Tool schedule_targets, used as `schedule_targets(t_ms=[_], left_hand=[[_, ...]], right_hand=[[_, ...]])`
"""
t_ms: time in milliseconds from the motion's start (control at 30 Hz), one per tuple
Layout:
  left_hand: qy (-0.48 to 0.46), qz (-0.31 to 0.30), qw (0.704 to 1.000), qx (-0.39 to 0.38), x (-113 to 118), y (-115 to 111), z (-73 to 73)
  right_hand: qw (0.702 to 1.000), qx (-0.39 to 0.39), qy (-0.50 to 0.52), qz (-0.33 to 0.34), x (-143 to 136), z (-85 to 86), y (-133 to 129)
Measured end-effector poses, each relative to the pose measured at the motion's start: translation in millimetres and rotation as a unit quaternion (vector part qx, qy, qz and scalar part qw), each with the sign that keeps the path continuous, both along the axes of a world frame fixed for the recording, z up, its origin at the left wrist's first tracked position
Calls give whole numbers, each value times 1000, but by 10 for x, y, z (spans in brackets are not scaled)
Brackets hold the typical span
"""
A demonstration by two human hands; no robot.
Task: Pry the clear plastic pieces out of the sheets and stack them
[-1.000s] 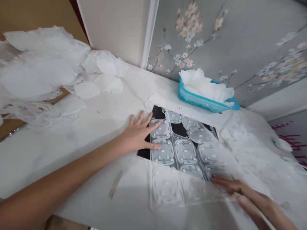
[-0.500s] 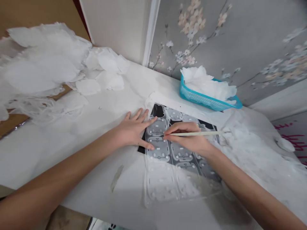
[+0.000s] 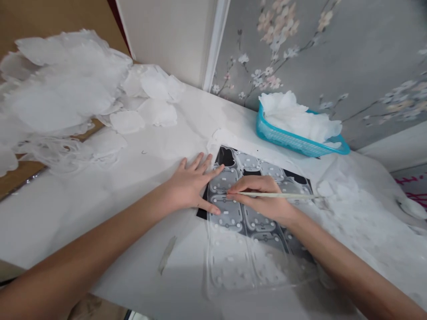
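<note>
A translucent plastic sheet (image 3: 230, 266) with rows of rounded-rectangle outlines and small dots lies on the white table, partly over a black sheet (image 3: 225, 156). My left hand (image 3: 187, 186) is spread flat, its thumb and fingertips resting on the sheet's left edge. Over the middle of the sheet, my right hand (image 3: 262, 195) pinches a slim pale pen-like tool (image 3: 293, 195), held almost level. Its tip meets the sheet near an outline's edge, between my left thumb and fingers; the tip's exact shape is too small to tell. In places along the top, cut-out gaps show black.
Behind the sheet, a blue basket (image 3: 293, 144) holds white translucent pieces. A large heap of similar pieces (image 3: 66, 93) sits at the left on brown cardboard. More translucent film (image 3: 370, 235) lies crumpled at the right. A flower-patterned wall (image 3: 320, 58) borders the table's back.
The whole view has shifted slightly, so everything appears a little farther right. My right hand and the tool have moved slightly nearer to me along the sheet; my left hand stays flat.
</note>
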State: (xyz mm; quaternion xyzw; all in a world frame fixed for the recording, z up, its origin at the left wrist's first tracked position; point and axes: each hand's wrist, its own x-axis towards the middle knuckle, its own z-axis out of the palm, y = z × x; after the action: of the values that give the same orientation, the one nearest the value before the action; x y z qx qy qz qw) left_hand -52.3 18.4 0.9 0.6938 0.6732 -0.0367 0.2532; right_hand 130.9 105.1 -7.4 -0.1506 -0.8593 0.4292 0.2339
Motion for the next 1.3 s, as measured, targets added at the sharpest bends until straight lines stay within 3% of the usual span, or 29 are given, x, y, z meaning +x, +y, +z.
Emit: schedule_targets(t_ms=[367,567,833,1133,1300], left_hand=[[13,-5,1000,-4,9,-6,29],[10,-4,1000,-11,2,-5,34],[-8,-3,1000,-12,-8,-12,25],[-10,-3,1000,6,-9,-20,5],[1,8,1000,12,14,-18,22]], right_hand=[[996,40,-2,78,-6,7,26],[963,123,-110,214,77,147,132],[954,102,-217,178,235,380,194],[988,59,-71,127,96,122,107],[955,238,-18,177,91,4,63]])
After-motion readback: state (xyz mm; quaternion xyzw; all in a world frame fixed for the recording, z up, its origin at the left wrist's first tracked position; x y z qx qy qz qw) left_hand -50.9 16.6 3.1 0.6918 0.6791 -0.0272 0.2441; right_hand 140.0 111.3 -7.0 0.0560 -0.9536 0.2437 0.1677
